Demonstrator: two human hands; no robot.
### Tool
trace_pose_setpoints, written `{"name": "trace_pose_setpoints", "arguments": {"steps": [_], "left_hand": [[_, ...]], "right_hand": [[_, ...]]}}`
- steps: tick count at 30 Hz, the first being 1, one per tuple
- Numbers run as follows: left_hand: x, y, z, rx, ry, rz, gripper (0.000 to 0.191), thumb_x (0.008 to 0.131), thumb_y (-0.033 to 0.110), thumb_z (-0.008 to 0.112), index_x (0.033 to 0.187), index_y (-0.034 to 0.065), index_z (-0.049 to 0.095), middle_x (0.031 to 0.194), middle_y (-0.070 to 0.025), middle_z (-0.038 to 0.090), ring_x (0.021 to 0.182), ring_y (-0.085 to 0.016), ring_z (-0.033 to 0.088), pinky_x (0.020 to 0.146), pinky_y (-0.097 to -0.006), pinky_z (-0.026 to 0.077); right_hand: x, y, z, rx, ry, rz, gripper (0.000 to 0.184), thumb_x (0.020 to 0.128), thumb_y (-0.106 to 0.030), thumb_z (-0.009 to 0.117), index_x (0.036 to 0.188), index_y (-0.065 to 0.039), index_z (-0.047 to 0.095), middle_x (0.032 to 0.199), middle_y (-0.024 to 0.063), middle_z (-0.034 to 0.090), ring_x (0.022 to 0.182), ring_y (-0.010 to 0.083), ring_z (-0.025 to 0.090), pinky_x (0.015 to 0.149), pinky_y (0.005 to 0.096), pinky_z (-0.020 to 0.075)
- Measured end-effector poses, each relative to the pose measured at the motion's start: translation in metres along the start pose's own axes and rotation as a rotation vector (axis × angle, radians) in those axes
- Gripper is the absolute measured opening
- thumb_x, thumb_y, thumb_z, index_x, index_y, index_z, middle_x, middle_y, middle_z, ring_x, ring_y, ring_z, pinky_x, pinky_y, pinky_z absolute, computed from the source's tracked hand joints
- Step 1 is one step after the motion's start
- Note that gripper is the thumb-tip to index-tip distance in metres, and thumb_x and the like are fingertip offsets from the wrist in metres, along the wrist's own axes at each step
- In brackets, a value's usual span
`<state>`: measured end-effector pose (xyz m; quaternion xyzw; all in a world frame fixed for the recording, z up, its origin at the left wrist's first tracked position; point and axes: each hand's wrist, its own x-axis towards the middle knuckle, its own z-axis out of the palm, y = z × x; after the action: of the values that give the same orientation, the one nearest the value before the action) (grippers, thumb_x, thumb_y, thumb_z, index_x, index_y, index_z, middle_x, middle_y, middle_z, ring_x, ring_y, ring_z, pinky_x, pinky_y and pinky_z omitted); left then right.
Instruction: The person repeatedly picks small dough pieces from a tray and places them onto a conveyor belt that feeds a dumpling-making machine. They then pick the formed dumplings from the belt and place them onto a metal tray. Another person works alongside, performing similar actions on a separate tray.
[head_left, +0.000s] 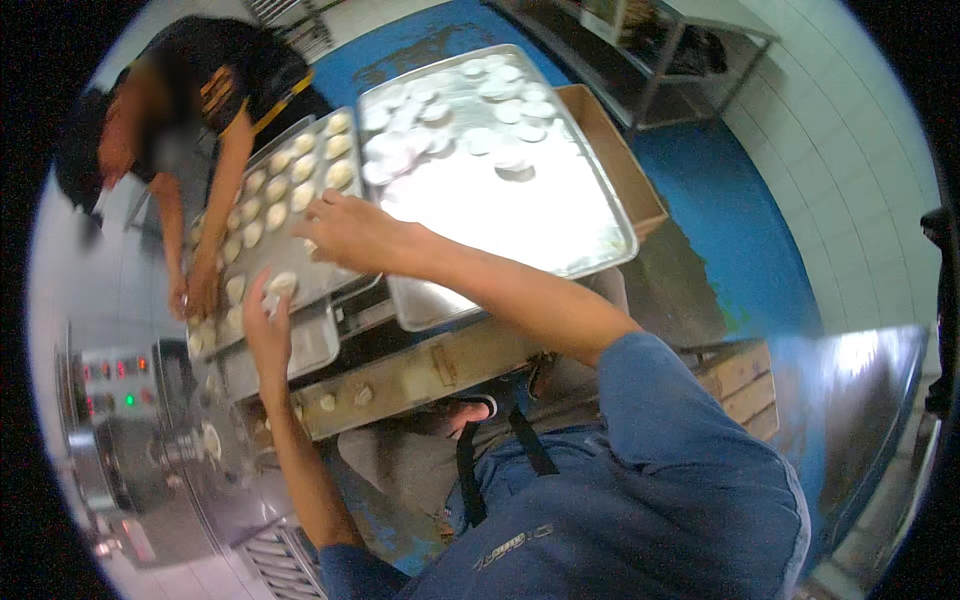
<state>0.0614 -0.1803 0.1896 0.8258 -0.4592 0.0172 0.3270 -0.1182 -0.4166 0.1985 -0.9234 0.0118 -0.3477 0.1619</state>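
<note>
My left hand is over the near part of a metal tray, its thumb and fingers around a pale dough piece; whether it grips the piece is unclear. My right hand reaches over the same tray from the right, fingers bent downward, with a bit of dough partly showing beneath them. Rows of round, pale dough pieces lie on this tray. Just right of it, a larger shiny metal tray holds many flat white discs, some overlapping, mostly in its far half.
A co-worker in dark clothes leans in at the left, both hands on the dough tray's far-left side. A cardboard box sits under the right tray. At lower left stands a machine with a lit control panel. A metal-legged table is behind.
</note>
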Motion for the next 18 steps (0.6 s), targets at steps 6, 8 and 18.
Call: {"name": "trace_pose_setpoints", "arguments": {"steps": [6, 8, 18], "left_hand": [[-0.126, 0.164, 0.036, -0.106, 0.193, 0.288, 0.034, 0.104, -0.003, 0.08, 0.137, 0.0019, 0.075, 0.143, -0.0197, 0.079, 0.129, -0.034, 0.074, 0.107, -0.0443, 0.06], [-0.153, 0.216, 0.066, -0.157, 0.172, 0.425, 0.033, 0.1, -0.007, 0.082, 0.131, 0.0031, 0.075, 0.133, -0.0193, 0.08, 0.12, -0.035, 0.077, 0.1, -0.0443, 0.062], [-0.165, 0.383, 0.196, -0.413, -0.169, 0.858, 0.027, 0.092, -0.005, 0.087, 0.116, 0.0057, 0.082, 0.116, -0.0105, 0.082, 0.1, -0.03, 0.079, 0.09, -0.0427, 0.06]], "right_hand": [[-0.283, 0.044, -0.229, 0.09, 0.523, 0.622, 0.041, 0.096, 0.004, 0.07, 0.135, -0.006, 0.077, 0.134, 0.0145, 0.076, 0.132, 0.031, 0.07, 0.11, 0.0463, 0.0576], [-0.375, 0.12, -0.251, -0.209, 0.524, 0.825, 0.039, 0.097, 0.008, 0.071, 0.133, -0.005, 0.079, 0.132, 0.0123, 0.082, 0.127, 0.0359, 0.076, 0.11, 0.0463, 0.0601], [-0.606, 0.307, -0.139, -0.459, -0.286, 0.712, 0.032, 0.093, -0.009, 0.075, 0.123, -0.016, 0.084, 0.121, 0.0129, 0.083, 0.124, 0.0348, 0.075, 0.119, 0.0522, 0.0498]]}}
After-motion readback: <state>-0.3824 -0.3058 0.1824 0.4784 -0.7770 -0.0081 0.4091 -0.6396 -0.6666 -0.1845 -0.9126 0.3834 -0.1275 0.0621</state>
